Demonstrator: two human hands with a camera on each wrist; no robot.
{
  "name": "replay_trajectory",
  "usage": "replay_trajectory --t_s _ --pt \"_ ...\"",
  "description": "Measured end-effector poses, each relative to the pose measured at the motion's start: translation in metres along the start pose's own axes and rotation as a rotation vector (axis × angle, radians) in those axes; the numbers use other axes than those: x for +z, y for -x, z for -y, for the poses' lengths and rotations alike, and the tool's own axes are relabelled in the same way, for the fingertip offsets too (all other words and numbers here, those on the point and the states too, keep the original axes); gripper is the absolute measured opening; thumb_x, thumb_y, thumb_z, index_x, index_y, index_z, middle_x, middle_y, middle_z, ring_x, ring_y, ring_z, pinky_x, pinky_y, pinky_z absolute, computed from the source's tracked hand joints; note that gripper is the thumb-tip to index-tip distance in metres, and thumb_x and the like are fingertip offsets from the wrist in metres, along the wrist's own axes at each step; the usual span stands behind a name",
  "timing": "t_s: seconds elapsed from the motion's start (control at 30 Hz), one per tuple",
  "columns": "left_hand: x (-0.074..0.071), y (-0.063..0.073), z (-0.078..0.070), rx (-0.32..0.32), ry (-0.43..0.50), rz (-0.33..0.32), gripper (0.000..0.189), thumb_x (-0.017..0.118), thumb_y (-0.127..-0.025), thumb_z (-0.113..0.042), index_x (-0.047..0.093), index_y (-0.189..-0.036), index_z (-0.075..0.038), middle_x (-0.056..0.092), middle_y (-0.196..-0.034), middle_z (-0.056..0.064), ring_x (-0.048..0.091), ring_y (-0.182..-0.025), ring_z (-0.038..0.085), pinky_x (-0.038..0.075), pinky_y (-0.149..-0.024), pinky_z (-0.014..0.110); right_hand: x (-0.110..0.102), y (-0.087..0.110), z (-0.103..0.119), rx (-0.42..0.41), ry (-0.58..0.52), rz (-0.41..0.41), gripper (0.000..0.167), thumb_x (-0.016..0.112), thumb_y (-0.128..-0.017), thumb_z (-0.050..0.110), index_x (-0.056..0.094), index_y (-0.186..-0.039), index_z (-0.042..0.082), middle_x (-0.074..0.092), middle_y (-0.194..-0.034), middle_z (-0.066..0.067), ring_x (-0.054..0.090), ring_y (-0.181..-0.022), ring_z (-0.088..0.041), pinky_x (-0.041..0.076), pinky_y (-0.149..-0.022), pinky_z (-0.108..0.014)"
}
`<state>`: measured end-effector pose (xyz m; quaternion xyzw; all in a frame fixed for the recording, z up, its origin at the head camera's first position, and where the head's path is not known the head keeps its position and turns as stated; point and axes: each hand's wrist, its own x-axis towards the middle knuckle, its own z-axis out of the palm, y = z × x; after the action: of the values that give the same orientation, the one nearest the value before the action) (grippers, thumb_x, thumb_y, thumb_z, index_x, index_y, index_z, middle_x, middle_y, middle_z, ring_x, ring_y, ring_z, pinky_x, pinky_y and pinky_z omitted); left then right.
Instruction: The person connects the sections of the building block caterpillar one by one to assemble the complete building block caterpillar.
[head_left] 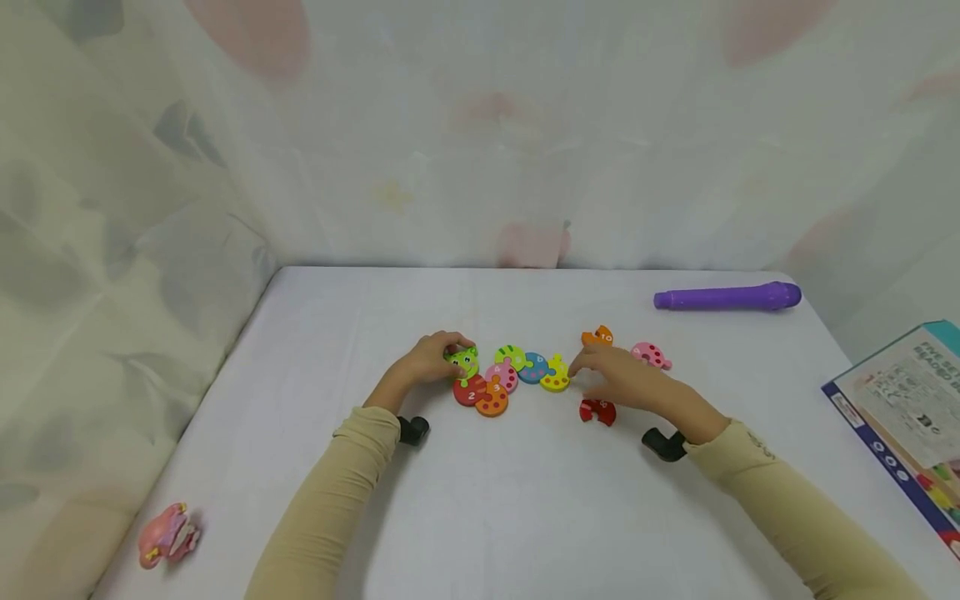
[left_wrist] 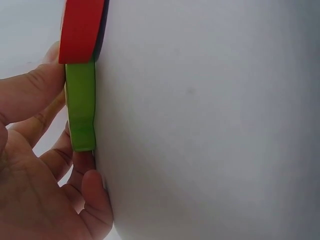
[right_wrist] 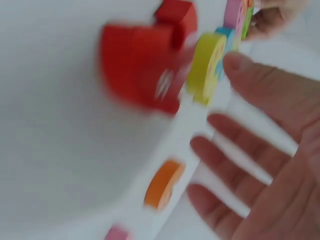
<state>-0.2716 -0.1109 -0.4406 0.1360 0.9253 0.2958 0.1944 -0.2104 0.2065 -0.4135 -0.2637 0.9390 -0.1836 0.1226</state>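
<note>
In the head view, several joined puzzle pieces form a winding caterpillar. My left hand (head_left: 430,358) grips its green head piece (head_left: 467,360) at the left end, thumb and fingers at its edges. The red piece (head_left: 465,392) marked 2 adjoins the head, followed by orange, pink, green and blue pieces. At the right end lies the yellow piece (head_left: 556,379). My right hand (right_wrist: 270,150) has its fingers spread and relaxed, thumb tip right at the yellow piece's edge. Loose around it are a red piece (head_left: 592,410), an orange piece (head_left: 597,336) marked 10 and a pink piece (head_left: 649,355).
A purple microphone-shaped toy (head_left: 727,297) lies at the back right of the white table (head_left: 525,517). The printed box (head_left: 900,408) stands at the right edge. A small pink figure (head_left: 168,535) is at the front left. Patterned cloth (head_left: 450,167) hangs behind.
</note>
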Motion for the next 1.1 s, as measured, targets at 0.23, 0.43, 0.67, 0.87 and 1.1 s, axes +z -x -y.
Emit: replay_trajectory --t_s 0.23,0.43,0.67,0.87,1.1 --pt "-0.001 0.000 -0.001 -0.003 -0.006 0.006 0.045 0.070 -0.081 -0.016 0.056 -0.124 -0.018 0.052 -0.116 0.009 0.045 -0.109 0.026 0.039 -0.092 0.044 0.000 0.027 -0.014 -0.123 -0.002 0.131 0.041 0.071 -0.079 0.013 0.063 -0.119 0.019 0.058 -0.121 0.001 0.049 -0.114 -0.023 0.045 -0.090 -0.041" --pt "-0.001 0.000 -0.001 -0.002 -0.010 0.005 0.046 0.070 -0.081 -0.015 0.056 -0.124 -0.018 0.052 -0.115 0.009 0.045 -0.107 0.025 0.039 -0.092 0.043 0.007 0.034 -0.015 -0.159 0.084 0.135 0.049 0.070 -0.079 0.005 0.060 -0.123 0.022 0.055 -0.123 -0.004 0.050 -0.111 -0.025 0.048 -0.086 -0.040" --pt "0.000 -0.001 0.000 -0.001 -0.006 0.002 0.045 0.070 -0.081 -0.015 0.056 -0.124 -0.017 0.052 -0.114 0.009 0.045 -0.106 0.025 0.039 -0.091 0.043 0.011 0.030 -0.016 -0.176 0.158 0.079 0.045 0.074 -0.076 0.010 0.063 -0.118 0.021 0.059 -0.109 0.002 0.052 -0.099 -0.018 0.049 -0.080 -0.033" --pt "-0.001 -0.001 0.000 0.001 -0.012 0.002 0.046 0.070 -0.081 -0.015 0.056 -0.124 -0.017 0.052 -0.115 0.009 0.045 -0.107 0.025 0.039 -0.092 0.043 0.004 0.020 -0.015 -0.135 0.152 0.040 0.047 0.074 -0.074 0.015 0.061 -0.119 0.019 0.058 -0.108 0.002 0.051 -0.098 -0.016 0.049 -0.079 -0.033" --pt "0.000 -0.001 0.000 0.008 -0.008 0.005 0.046 0.070 -0.081 -0.015 0.056 -0.124 -0.017 0.053 -0.116 0.010 0.045 -0.108 0.026 0.039 -0.092 0.044 -0.014 0.000 -0.010 -0.148 0.154 -0.022 0.051 0.074 -0.075 0.012 0.057 -0.123 0.014 0.054 -0.119 -0.009 0.052 -0.106 -0.026 0.048 -0.085 -0.043"
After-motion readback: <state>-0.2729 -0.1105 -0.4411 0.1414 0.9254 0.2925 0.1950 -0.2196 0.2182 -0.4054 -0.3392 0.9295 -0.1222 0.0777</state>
